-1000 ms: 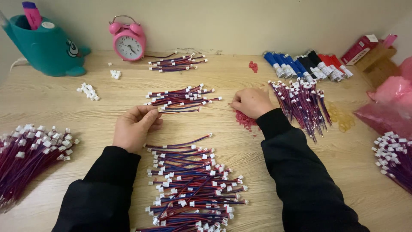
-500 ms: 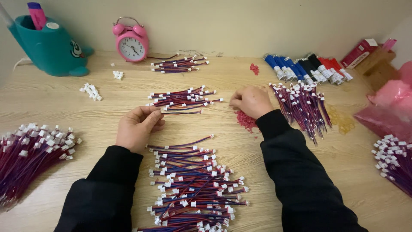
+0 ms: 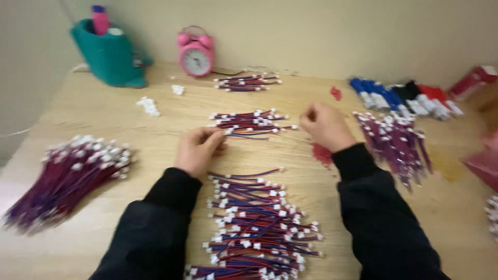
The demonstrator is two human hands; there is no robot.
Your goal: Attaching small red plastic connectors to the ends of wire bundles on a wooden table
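A small bundle of red-and-blue wires with white connectors (image 3: 251, 123) lies on the wooden table (image 3: 155, 155) between my hands. My left hand (image 3: 198, 150) has its fingers curled on the bundle's left end, pinching wire ends there. My right hand (image 3: 324, 126) is closed in a loose fist just right of the bundle's right end, and nothing shows in it. A larger pile of the same wires (image 3: 254, 228) lies between my forearms, close to me. The picture is blurred.
A big wire heap (image 3: 67, 176) lies at the left and another (image 3: 397, 142) at the right. At the back stand a teal holder (image 3: 109, 54), a pink alarm clock (image 3: 196, 54), a small wire bundle (image 3: 248, 82), and blue, black and red connector wires (image 3: 404, 96). Loose white connectors (image 3: 149, 106) lie nearby.
The view has swung left and blurred, so everything sits further right in the picture. Both hands stay at the ends of the small bundle.
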